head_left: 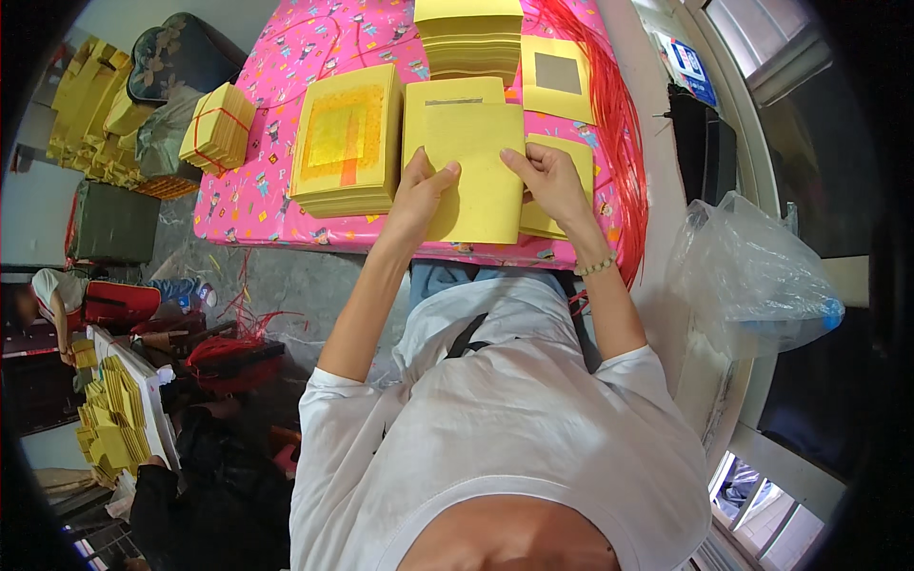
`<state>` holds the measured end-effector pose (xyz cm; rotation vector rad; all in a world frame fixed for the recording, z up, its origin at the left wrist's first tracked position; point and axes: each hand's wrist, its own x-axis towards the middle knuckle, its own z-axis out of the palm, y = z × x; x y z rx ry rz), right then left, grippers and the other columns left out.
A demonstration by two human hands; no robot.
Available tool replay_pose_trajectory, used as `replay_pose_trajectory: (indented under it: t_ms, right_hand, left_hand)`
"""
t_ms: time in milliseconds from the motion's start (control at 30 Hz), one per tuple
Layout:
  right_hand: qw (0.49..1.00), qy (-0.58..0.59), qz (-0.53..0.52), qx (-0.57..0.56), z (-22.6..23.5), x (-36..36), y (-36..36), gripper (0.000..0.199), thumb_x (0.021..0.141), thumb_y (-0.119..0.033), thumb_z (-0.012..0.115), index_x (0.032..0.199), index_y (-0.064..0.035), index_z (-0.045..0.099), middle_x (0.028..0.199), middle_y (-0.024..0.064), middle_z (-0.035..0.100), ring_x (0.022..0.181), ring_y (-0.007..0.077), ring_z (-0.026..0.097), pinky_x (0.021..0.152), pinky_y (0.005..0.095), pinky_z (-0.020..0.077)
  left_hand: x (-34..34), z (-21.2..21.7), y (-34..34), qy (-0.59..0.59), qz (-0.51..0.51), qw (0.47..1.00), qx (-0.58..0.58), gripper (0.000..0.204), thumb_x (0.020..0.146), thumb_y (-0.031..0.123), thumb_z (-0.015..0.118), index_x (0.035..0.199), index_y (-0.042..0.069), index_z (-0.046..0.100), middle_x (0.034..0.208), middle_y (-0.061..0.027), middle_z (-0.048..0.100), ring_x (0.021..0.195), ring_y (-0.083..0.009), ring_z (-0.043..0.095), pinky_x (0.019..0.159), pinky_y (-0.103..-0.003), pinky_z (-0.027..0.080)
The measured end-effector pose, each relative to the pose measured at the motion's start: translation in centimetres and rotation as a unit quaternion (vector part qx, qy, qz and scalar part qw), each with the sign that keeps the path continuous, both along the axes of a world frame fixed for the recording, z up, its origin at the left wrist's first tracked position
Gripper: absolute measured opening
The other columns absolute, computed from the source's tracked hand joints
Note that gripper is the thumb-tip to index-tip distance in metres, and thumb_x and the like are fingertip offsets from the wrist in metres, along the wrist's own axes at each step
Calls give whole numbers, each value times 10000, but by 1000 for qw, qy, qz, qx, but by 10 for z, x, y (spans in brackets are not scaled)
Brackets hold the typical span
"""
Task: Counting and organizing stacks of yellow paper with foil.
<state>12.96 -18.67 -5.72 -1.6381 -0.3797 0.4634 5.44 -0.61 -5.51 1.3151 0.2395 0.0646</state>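
Note:
A folded-looking sheaf of plain yellow paper (486,186) is held upright in front of me at the table's near edge. My left hand (419,195) grips its left side, thumb on the front face. Along the right edge my right hand (550,179) pinches it, thumb on the front and the other fingers partly hidden. Behind its top edge shows another yellow sheet (455,90) with a grey strip. To the left lies a thick stack of yellow paper (367,81) with a gold and orange patch on top. Partly behind my right hand is another yellow stack (581,157).
On the pink patterned tablecloth (271,205) stand a tall yellow paper stack (468,43), a sheet with a grey square (557,72) and a red-tied bundle (219,128). Red strings (619,143) hang at right, near a clear plastic bag (752,276). People work among yellow bundles (119,419) at lower left.

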Motion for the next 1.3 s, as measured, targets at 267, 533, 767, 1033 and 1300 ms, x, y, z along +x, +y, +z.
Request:
replay_pose_trajectory:
  t_ms: [267,533,767,1033,1300]
  right_hand:
    - [999,36,2,28,-8,-20,-6,296,909,-251,626,964,37,669,784,20,669,606,40,570,513,202,450]
    - [1000,-5,9,-8,-22,-27,-15,273,910,-251,625,914,17,677,745,-11,644,596,26,546,525,195,463]
    - [993,112,14,32,-4,-48,-20,209,907,-184,628,833,10,654,750,-19,629,659,38,586,564,198,502]
    - [980,87,-116,139,-1,-25,-28,203,917,-187,609,935,11,647,812,2,654,704,44,597,630,199,505]
    - [987,38,-126,96,-15,-5,-53,238,943,-200,568,1082,-7,574,893,40,662,754,60,620,635,204,504]
  left_hand:
    - [-3,8,-6,8,5,1000,29,378,923,91,529,1272,6,411,1157,-87,569,1038,-155,538,901,-293,408]
    - [2,8,-12,-43,40,998,14,332,918,73,529,1228,8,428,1143,-82,567,1040,-151,538,888,-295,420]
    - [4,0,-5,-70,66,995,31,316,917,58,517,1219,17,433,1140,-80,569,1043,-144,536,890,-296,419]
    - [-10,-6,-23,-57,-58,994,79,328,914,52,518,1219,-4,412,1133,-89,556,1036,-139,524,893,-281,412]
    - [21,-13,-58,-31,-53,997,54,329,906,62,537,1206,-12,426,1090,-90,559,1012,-164,527,884,-291,419]
